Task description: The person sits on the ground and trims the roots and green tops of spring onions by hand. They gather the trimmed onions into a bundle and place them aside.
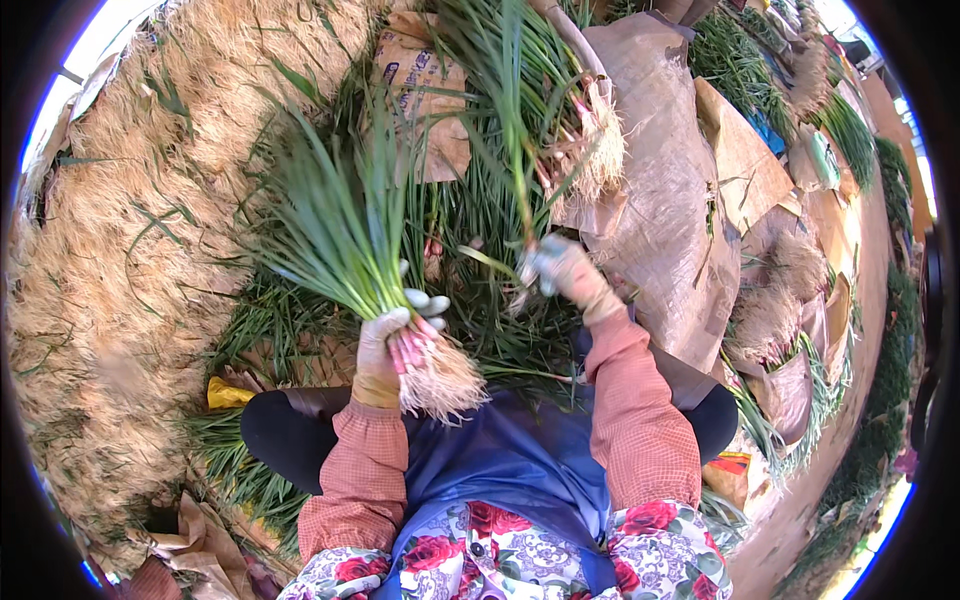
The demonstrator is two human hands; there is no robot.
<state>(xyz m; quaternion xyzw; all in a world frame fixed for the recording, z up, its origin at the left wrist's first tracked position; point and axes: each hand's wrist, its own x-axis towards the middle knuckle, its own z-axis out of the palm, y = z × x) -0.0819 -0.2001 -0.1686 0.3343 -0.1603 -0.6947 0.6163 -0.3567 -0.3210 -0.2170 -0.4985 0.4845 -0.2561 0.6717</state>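
My left hand (378, 345), in a pale glove, is closed round a bunch of green garlic (345, 240). The long leaves fan up and to the left; pinkish stems and stringy white roots hang below my fingers. My right hand (566, 272), also gloved and blurred by motion, grips a single green garlic stalk (524, 190) near its lower end, its leaves pointing away from me. Beyond that stalk lies a pile of green garlic (590, 135) with its roots toward the right. Loose green leaves (510, 330) cover the ground between my hands and my blue apron (480, 455).
Dry, root-like tan litter (130, 250) spreads over the left side. A printed paper sack (425, 100) lies ahead, and brown sheeting (650, 160) stretches along the right. Further right are more root-ended bundles (775, 300). My bent knees flank the work spot.
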